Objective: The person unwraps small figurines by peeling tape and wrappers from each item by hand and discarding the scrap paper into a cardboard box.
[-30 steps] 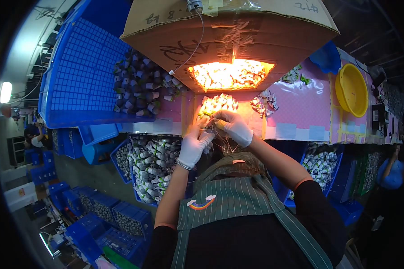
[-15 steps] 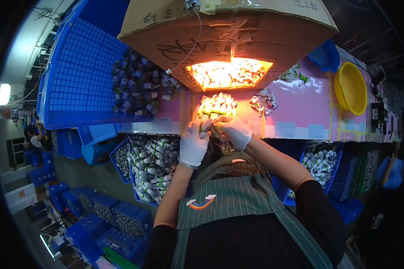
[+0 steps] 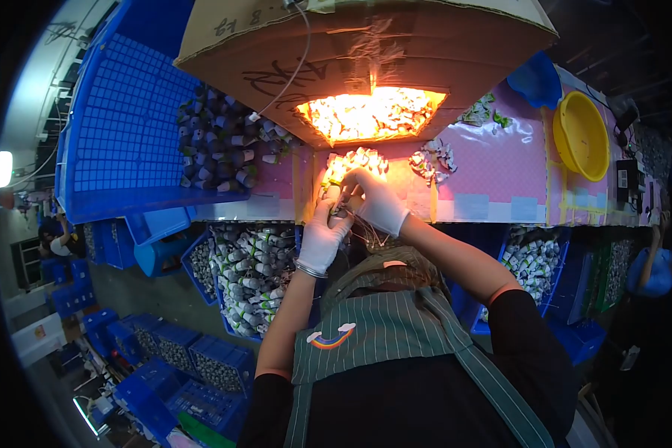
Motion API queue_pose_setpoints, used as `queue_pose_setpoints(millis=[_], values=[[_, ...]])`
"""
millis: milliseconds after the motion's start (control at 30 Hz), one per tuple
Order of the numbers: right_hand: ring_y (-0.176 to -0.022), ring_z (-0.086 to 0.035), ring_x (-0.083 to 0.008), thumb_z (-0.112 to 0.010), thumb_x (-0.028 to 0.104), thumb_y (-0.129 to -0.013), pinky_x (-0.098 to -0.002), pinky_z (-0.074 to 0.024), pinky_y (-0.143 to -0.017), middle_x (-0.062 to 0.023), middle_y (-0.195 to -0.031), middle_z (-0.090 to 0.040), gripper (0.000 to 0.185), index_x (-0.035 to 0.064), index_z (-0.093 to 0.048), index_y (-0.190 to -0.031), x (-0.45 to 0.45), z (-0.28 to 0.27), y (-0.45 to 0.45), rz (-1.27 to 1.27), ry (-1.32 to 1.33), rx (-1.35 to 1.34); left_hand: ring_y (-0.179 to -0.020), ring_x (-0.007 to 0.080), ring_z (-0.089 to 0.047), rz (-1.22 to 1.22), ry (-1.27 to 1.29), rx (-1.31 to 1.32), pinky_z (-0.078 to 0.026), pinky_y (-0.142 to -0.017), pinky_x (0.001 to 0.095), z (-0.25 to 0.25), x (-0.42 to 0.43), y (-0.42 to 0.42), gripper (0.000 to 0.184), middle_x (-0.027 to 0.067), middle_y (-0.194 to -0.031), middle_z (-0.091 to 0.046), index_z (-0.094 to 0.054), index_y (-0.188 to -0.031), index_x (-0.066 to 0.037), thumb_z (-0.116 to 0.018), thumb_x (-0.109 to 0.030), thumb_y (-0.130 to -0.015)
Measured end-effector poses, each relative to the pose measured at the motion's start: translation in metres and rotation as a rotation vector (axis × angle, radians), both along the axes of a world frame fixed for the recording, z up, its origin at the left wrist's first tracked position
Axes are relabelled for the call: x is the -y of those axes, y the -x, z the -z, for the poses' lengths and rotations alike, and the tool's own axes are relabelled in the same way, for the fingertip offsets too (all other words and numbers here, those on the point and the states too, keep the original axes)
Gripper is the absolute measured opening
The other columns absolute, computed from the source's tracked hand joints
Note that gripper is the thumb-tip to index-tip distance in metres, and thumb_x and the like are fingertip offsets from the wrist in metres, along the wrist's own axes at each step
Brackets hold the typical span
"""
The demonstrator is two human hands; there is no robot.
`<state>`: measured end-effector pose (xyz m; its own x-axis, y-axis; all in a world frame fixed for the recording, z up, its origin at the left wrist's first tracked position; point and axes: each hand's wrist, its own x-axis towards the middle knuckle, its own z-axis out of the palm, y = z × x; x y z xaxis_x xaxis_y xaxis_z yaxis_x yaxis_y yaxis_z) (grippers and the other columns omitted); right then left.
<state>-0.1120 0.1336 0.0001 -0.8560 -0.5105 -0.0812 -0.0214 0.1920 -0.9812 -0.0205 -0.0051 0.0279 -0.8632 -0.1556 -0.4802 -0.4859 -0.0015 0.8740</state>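
Observation:
My left hand (image 3: pixel 322 240), in a white glove, is at the table's front edge with its fingers closed on a small pale-and-green piece, mostly hidden by the fingers. From the right, my right hand (image 3: pixel 379 203), also gloved, bends over the same spot with its fingertips pressed together against the piece. Thin strands hang below the hands. Just beyond them lies a group of small white pieces with green bands (image 3: pixel 363 158), brightly lit. A loose heap of white and dark scraps (image 3: pixel 433 161) lies to their right.
A cardboard box (image 3: pixel 455 45) with a glowing opening stands ahead. At left, a blue crate (image 3: pixel 119 127) lies tipped beside dark-and-pale pieces (image 3: pixel 216 142). A yellow basin (image 3: pixel 581 138) sits at right. Below the table, blue bins hold similar pieces (image 3: pixel 254 280); another person (image 3: pixel 649 272) is far right.
My right hand has turned, its knuckles now raised and its fingers curled down over the piece. My left hand stays closed near the same place. The whole view has shifted slightly.

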Motion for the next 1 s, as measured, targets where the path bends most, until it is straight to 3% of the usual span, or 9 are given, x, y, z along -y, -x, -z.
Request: queue_pose_setpoints(millis=[67, 100, 267, 367, 533, 600, 800, 933, 1000], values=[[-0.082, -0.067, -0.0301, -0.062, 0.005, -0.080, -0.0393, -0.0536, -0.074, -0.0127, -0.088, -0.068, 0.012, 0.0068, -0.062, -0.092, -0.006, 0.012, 0.002, -0.092, -0.048, 0.016, -0.080, 0.0176, -0.067, 0.140, 0.436, -0.246, -0.053, -0.071, 0.0312, 0.006, -0.002, -0.003, 0.038, 0.0098, -0.092, -0.068, -0.058, -0.119, -0.003, -0.071, -0.018, -0.087], [-0.082, -0.068, -0.0295, -0.061, 0.005, -0.081, -0.0388, -0.0537, -0.075, -0.0135, -0.089, -0.069, 0.013, 0.0063, -0.061, -0.094, -0.011, 0.017, 0.003, -0.191, -0.088, 0.033, -0.090, 0.0187, -0.067, 0.155, 0.449, -0.187, -0.052, -0.079, 0.0326, 0.007, -0.003, -0.005, 0.041, 0.0126, -0.098, -0.069, -0.059, -0.121, -0.003, -0.072, -0.017, -0.085], [-0.087, -0.069, -0.0276, -0.063, 0.009, -0.083, -0.0378, -0.0534, -0.076, -0.0161, -0.091, -0.069, 0.016, 0.0049, -0.063, -0.098, -0.034, 0.027, -0.015, -0.184, -0.152, -0.085, -0.081, 0.0165, -0.067, 0.262, 0.404, -0.258, -0.053, -0.071, 0.0306, 0.012, -0.013, -0.011, 0.040, 0.0106, -0.092, -0.069, -0.059, -0.121, -0.003, -0.071, -0.015, -0.085], [-0.084, -0.068, -0.0279, -0.067, 0.018, -0.086, -0.0375, -0.0534, -0.077, -0.0154, -0.093, -0.069, 0.020, 0.0046, -0.063, -0.101, -0.055, 0.032, -0.013, -0.186, -0.160, 0.110, -0.061, 0.0083, -0.060, 0.219, 0.129, 0.055, -0.048, -0.052, 0.0228, 0.017, -0.019, -0.013, 0.034, 0.0031, -0.079, -0.064, -0.058, -0.121, -0.006, -0.067, -0.016, -0.090], [-0.089, -0.066, -0.0338, -0.060, 0.012, -0.086, -0.0425, -0.0528, -0.077, -0.0146, -0.099, -0.066, 0.019, 0.0108, -0.065, -0.104, -0.130, 0.087, 0.036, 0.217, -0.592, -0.391, -0.063, 0.0117, -0.060, 0.072, -0.151, 0.147, -0.051, -0.053, 0.0249, 0.021, -0.015, -0.007, 0.034, 0.0070, -0.084, -0.064, -0.052, -0.122, -0.003, -0.063, -0.019, -0.095], [-0.093, -0.063, -0.0373, -0.057, 0.006, -0.084, -0.0444, -0.0506, -0.080, -0.0153, -0.101, -0.066, 0.018, 0.0089, -0.064, -0.100, -0.151, 0.105, 0.054, 0.151, -0.860, -0.227, -0.064, 0.0133, -0.061, 0.050, -0.261, 0.145, -0.051, -0.053, 0.0258, 0.021, -0.015, -0.005, 0.035, 0.0094, -0.087, -0.063, -0.049, -0.123, -0.002, -0.062, -0.021, -0.096], [-0.087, -0.064, -0.0351, -0.061, 0.010, -0.084, -0.0439, -0.0524, -0.075, -0.0163, -0.097, -0.064, 0.016, 0.0108, -0.062, -0.100, -0.167, 0.133, 0.053, 0.104, -0.884, -0.263, -0.064, 0.0156, -0.062, 0.080, -0.342, 0.130, -0.052, -0.053, 0.0275, 0.014, -0.022, -0.001, 0.034, 0.0109, -0.092, -0.063, -0.047, -0.120, 0.001, -0.060, -0.020, -0.096], [-0.081, -0.067, -0.0264, -0.065, 0.012, -0.086, -0.0362, -0.0536, -0.070, -0.0135, -0.095, -0.066, 0.017, 0.0067, -0.062, -0.102, -0.142, 0.098, 0.031, 0.240, -0.473, -0.133, -0.065, 0.0159, -0.062, 0.026, -0.359, 0.076, -0.053, -0.053, 0.0282, 0.010, -0.027, 0.000, 0.033, 0.0118, -0.089, -0.063, -0.046, -0.118, 0.001, -0.060, -0.019, -0.096], [-0.076, -0.065, -0.0152, -0.067, 0.014, -0.088, -0.0271, -0.0525, -0.068, -0.0084, -0.093, -0.065, 0.019, 0.0020, -0.062, -0.103, -0.108, 0.034, 0.018, 0.215, -0.019, 0.485, -0.062, 0.0143, -0.061, 0.032, -0.361, 0.091, -0.051, -0.051, 0.0273, 0.010, -0.028, 0.000, 0.032, 0.0096, -0.082, -0.063, -0.048, -0.117, 0.000, -0.062, -0.019, -0.095]])
